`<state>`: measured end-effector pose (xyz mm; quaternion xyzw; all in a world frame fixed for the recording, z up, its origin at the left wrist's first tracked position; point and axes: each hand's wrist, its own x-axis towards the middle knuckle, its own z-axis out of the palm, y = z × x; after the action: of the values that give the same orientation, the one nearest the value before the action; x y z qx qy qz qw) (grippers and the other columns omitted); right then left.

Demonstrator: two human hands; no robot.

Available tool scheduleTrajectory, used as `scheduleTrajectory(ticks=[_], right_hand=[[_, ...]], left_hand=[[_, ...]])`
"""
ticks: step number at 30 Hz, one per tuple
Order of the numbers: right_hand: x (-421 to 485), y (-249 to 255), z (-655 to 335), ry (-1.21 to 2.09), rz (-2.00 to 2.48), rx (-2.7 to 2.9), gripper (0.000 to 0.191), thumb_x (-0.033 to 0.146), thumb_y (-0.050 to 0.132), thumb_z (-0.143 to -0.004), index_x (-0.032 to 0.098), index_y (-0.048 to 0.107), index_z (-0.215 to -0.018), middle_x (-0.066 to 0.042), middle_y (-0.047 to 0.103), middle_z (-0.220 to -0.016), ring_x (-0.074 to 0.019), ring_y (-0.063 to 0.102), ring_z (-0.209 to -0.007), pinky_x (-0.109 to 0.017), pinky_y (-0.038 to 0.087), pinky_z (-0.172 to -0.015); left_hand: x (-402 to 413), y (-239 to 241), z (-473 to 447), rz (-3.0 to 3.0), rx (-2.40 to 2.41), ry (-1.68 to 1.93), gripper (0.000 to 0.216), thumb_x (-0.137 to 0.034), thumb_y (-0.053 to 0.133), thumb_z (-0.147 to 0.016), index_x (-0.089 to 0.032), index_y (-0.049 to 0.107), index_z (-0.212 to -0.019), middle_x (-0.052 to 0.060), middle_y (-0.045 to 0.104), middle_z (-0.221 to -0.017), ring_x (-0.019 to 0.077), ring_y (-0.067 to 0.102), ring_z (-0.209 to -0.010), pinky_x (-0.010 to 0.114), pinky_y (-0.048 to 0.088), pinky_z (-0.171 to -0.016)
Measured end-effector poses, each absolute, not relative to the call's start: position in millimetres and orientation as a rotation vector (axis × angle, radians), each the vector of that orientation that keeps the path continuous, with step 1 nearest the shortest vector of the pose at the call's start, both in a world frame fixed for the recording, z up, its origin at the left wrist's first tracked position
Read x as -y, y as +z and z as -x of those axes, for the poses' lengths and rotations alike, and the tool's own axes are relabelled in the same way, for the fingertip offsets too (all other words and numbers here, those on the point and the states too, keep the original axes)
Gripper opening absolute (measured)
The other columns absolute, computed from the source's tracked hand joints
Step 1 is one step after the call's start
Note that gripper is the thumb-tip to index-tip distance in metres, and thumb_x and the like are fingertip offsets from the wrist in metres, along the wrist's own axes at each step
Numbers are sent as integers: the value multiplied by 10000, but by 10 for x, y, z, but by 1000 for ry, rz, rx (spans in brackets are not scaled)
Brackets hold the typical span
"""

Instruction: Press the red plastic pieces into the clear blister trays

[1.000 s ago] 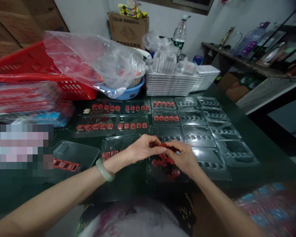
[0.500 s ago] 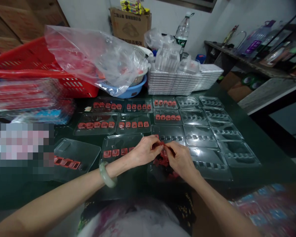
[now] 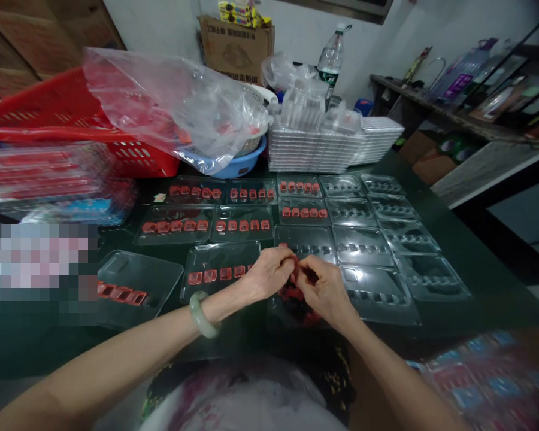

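My left hand [image 3: 272, 272], with a pale green bangle [image 3: 203, 315] at the wrist, pinches a small red plastic piece [image 3: 293, 273]. Close against it, my right hand [image 3: 324, 284] is closed at the fingertips on the same red piece, partly hidden by the fingers. Under both hands lies a loose pile of red pieces [image 3: 291, 293] on a clear tray, blurred and shadowed. Left of my hands, a clear tray [image 3: 224, 254] holds a row of red pieces, its right end covered by my left hand. Just beyond my hands lies another clear tray [image 3: 305, 236].
More clear trays [image 3: 363, 239] with bare moulded slots cover the right side. Several filled trays [image 3: 175, 236] lie at the left and back. Behind stand a red basket [image 3: 139, 158], a blue basin [image 3: 247, 163] and stacked clear trays [image 3: 314, 152]. Packaged goods [image 3: 480, 377] sit at lower right.
Both hands stay together over the pile, and the fingers have shifted slightly around the red piece. My left forearm and bangle have moved a little to the right.
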<state>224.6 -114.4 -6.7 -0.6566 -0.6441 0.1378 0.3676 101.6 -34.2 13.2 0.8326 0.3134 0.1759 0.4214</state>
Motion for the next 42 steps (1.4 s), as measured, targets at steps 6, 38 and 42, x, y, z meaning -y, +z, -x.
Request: scheduleTrajectory(ticks=[6,38,42], right_hand=[[1157,-72,-2294,358,1667,1612,114,156,461,-737,162,513,-636,19,508,-593,-88,458,-551,-200,350,-540],[1063,-126,-2653,727,1514,1454,197,305,565,-749,192,612,-903,-18,580,-743,-101,530,-553,-226,435,-493],[803,-212,-2786,441,1640,1709,181,275,566,-745,176,632,-881,-21,562,-719,-117,522,-618,-236,418,-560]], left_hand=[[353,-5,-1003,-2177,-627,551,158,-109,400,-765,-126,551,-721,0,537,-660,82,468,-583,197,356,-551],[191,44,-865,-1264,-536,77,282,-354,531,-743,-81,604,-747,29,546,-614,52,427,-446,176,233,-366],[120,157,-726,-1512,-744,220,216,-311,514,-746,-111,596,-744,-23,489,-529,48,400,-429,166,256,-376]])
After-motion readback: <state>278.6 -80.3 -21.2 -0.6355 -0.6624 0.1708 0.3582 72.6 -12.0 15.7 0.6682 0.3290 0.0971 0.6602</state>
